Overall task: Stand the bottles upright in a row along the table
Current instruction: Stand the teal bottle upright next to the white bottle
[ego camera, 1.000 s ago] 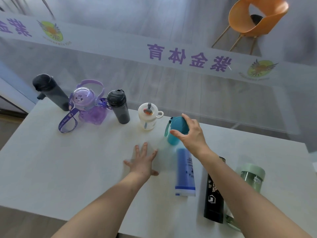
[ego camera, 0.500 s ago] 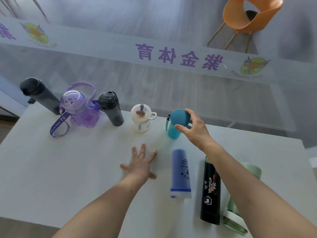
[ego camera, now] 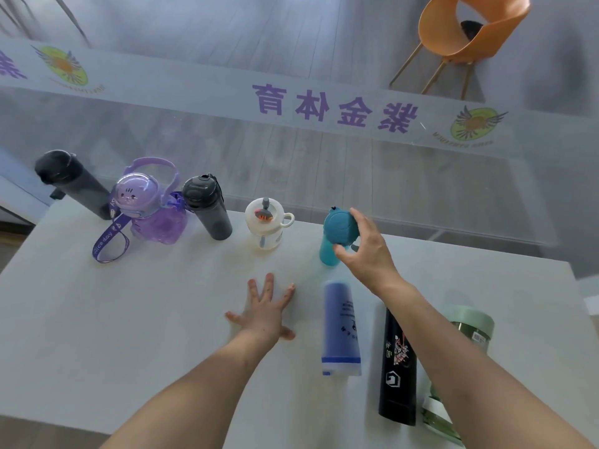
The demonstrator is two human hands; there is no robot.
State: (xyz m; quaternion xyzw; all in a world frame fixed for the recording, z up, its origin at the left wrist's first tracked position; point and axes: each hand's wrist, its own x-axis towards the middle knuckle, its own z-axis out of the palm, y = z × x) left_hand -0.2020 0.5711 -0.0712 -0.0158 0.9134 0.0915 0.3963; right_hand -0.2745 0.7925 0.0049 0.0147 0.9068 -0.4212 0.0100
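teal bottle (ego camera: pixel 335 236) sits upright at the row's end on the counter (ego camera: pixel 129 319), right hand (ego camera: pixel 368 251) wrapped round its cap. looks light, smooth plastic, so grab the body low. left hand (ego camera: pixel 267 314) lies flat, fingers spread.

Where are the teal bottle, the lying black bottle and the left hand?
teal bottle (ego camera: pixel 327 252), head view, lower body left of the fingers.
black bottle (ego camera: pixel 398 367), head view, middle of its printed side.
left hand (ego camera: pixel 267 315), head view, back of the flat hand.
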